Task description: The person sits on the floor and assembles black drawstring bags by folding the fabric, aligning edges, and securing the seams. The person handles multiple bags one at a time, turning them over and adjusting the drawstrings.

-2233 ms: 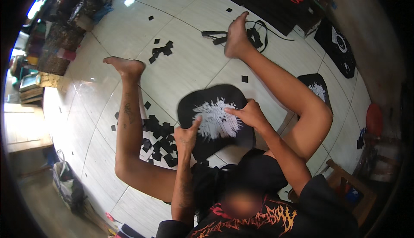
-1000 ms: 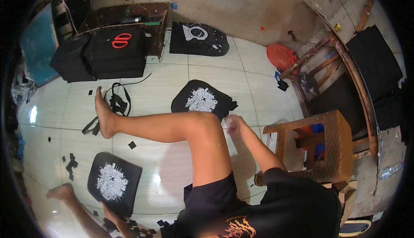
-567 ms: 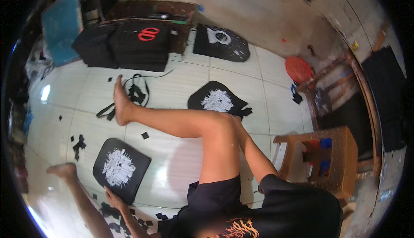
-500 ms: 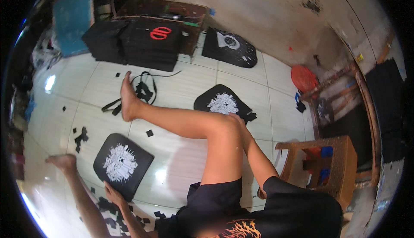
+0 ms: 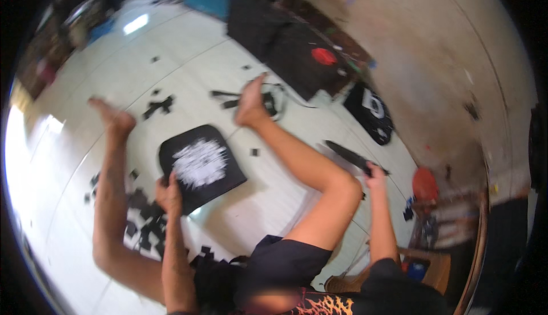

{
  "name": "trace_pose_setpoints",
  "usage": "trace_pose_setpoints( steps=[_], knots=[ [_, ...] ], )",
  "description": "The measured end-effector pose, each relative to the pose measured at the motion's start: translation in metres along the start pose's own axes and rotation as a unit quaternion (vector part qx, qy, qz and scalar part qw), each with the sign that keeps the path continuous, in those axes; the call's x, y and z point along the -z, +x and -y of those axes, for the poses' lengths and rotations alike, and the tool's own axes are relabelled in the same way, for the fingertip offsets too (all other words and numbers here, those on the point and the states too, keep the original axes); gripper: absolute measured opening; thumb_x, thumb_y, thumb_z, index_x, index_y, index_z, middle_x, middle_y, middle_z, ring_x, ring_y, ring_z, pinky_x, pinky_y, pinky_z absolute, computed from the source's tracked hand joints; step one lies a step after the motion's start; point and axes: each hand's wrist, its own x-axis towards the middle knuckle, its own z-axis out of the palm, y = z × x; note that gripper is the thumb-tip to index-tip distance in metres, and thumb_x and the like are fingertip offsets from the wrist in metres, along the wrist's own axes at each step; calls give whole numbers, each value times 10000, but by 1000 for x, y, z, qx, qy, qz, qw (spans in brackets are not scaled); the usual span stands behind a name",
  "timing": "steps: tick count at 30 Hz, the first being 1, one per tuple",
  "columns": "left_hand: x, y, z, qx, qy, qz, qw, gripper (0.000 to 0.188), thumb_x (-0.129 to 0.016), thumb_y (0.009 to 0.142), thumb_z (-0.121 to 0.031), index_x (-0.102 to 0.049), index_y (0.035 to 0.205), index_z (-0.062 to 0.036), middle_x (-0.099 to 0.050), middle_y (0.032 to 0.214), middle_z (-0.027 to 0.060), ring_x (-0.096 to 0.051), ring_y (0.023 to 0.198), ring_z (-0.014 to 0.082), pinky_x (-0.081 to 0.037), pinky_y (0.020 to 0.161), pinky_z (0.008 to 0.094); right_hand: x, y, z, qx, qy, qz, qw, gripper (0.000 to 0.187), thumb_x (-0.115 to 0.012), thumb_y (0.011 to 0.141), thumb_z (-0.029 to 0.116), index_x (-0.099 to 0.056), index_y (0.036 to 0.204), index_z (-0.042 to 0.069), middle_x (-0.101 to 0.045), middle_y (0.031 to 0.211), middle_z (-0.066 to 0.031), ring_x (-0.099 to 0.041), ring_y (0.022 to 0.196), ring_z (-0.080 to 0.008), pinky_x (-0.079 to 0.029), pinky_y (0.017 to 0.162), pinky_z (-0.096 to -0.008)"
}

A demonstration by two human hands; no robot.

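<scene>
My left hand (image 5: pixel 169 195) grips the lower left edge of a flat black panel (image 5: pixel 231 169) with one rounded end and a white printed design. That panel is raised off the floor, and a shadow falls beside it. Beyond my right knee, my right hand (image 5: pixel 374 176) is closed on a second black panel (image 5: pixel 347 156), seen nearly edge-on and blurred, so its face is hidden. Both panels are held apart, either side of my bent right leg.
Stacked black sheets (image 5: pixel 274 35) carry red-handled scissors (image 5: pixel 324 56). Another printed panel (image 5: pixel 371 115) lies by the wall. Black straps (image 5: pixel 273 101) and small black scraps (image 5: pixel 148 218) are scattered over the tiles. A brown stool (image 5: pixel 436 269) and red bag (image 5: pixel 424 184) are at right.
Both panels have been lifted off the floor; the right one has tipped to nearly edge-on. The view has swung round, shifting the stack and scissors to the right in the picture.
</scene>
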Motion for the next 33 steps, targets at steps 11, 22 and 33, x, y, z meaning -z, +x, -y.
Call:
trace_pose_setpoints(
  steps=[11, 22, 33],
  knots=[
    [3, 81, -48, 70, -10, -59, 996, 784, -915, 801, -570, -766, 1277, 36, -781, 1233, 271, -739, 1195, 429, -548, 1071, 500, -85, -217, 297, 107, 85, 190, 972, 449, -825, 995, 251, -684, 1345, 8, -749, 1239, -97, -725, 1104, -243, -567, 991, -383],
    [56, 29, -41, -94, -5, -21, 995, 884, -684, 1008, -619, -520, 1538, 68, -551, 1506, 330, -601, 1358, 438, -491, 1136, 468, -223, -361, 37, -241, 26, 219, 945, 457, -819, 960, 92, -648, 1365, -34, -710, 1294, -125, -683, 1187, -269, -578, 1013, -457],
    [105, -161, 6, 136, 18, 305, 943, 924, -667, 1020, -646, -464, 1527, 99, -700, 1281, 389, -704, 1221, 482, -541, 1050, 507, -261, -448, -17, -481, -63, 579, 655, 413, -629, 1137, 346, -628, 1413, 39, -795, 1186, -163, -781, 1104, -256, -630, 944, -404]
  ],
)
